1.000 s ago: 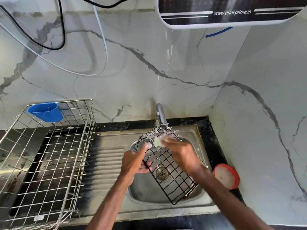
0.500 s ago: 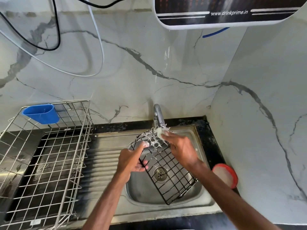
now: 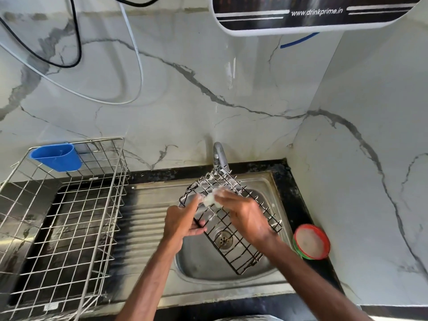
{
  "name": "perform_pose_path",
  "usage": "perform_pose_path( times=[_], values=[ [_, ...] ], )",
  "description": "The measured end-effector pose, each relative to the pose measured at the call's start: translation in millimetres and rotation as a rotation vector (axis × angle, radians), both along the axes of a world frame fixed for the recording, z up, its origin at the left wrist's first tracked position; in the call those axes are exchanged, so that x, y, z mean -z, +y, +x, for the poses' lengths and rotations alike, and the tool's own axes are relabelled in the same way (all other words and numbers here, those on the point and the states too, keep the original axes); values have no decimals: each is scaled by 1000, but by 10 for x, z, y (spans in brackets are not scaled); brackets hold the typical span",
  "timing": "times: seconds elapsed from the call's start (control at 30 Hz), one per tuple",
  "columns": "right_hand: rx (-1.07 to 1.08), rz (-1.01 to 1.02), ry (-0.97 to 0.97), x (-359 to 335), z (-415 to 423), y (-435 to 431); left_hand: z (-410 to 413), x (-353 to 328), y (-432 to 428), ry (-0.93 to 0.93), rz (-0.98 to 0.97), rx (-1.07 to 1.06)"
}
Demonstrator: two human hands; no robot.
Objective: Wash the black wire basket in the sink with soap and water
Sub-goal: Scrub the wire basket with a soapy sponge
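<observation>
My left hand (image 3: 183,222) grips the rim of the black wire basket (image 3: 243,256), one finger stretched upward, the others curled round the wire. My right hand (image 3: 245,214) reaches across palm down, fingertips pinching a foamy wad (image 3: 210,199). Both forearms are bare and converge.

Black wire basket (image 3: 240,256) is a rectangular grid with low sides, sudsy at its far end, with a soapy white wad (image 3: 209,199) pressed on it there. It's tilted over the steel sink (image 3: 196,262) bowl, far end raised toward the sink's back rim.
</observation>
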State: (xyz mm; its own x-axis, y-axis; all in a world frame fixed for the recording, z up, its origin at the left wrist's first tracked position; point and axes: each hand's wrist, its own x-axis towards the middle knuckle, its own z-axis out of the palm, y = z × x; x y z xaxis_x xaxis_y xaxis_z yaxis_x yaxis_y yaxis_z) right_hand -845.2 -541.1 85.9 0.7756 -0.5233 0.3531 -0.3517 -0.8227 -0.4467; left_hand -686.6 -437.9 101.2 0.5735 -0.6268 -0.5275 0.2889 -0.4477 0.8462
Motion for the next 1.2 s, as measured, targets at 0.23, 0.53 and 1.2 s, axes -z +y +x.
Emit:
perform_pose_path(
  times=[0.23,0.53,1.2],
  values=[
    [247,100,-19,-43,-136,-175,-68,16,24,-50,-2,8],
    [-20,71,6,71,-304,395,-61,-23,44,-30,5,-3],
    [278,150,-155,247,-1014,245,-36,-31,10,-68,-3,34]
  ],
)
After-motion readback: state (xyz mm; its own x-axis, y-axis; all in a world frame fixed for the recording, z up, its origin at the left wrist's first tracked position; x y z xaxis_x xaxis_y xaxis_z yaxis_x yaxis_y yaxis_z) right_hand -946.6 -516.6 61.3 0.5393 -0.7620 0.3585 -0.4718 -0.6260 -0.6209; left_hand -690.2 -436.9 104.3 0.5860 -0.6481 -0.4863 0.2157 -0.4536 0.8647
